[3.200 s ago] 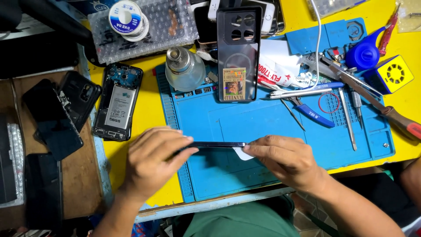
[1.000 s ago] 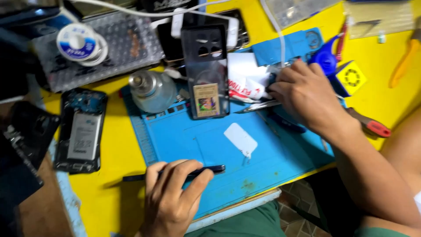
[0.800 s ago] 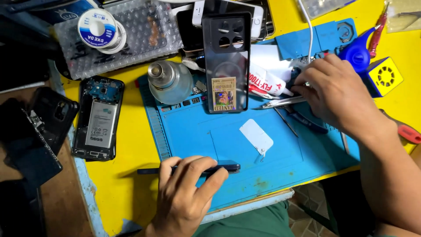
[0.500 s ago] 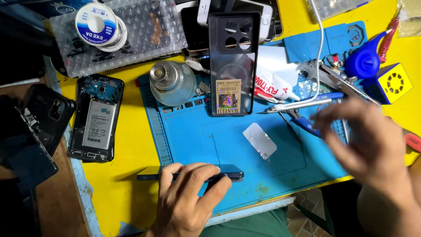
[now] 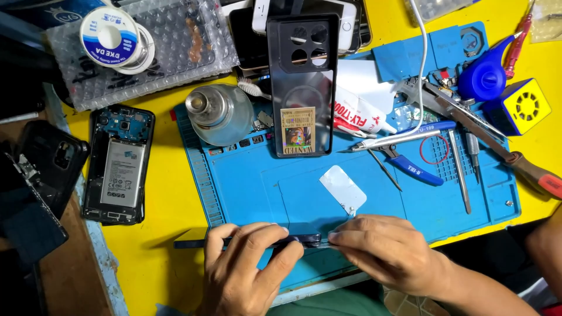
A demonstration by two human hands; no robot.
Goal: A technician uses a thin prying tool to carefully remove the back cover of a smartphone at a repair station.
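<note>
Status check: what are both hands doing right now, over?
Left hand and right hand both grip the dark phone, held edge-up over the blue mat. White plastic card lies just behind. Nothing blocking.

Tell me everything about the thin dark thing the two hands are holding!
The thin dark phone is seen edge-on, so it looks like a long, narrow, dark blue-black strip. It lies level across the near edge of the blue mat, one end poking out over the yellow table. The left hand curls its fingers over the middle, and the right hand pinches the other end. Its faces are hidden.
</note>
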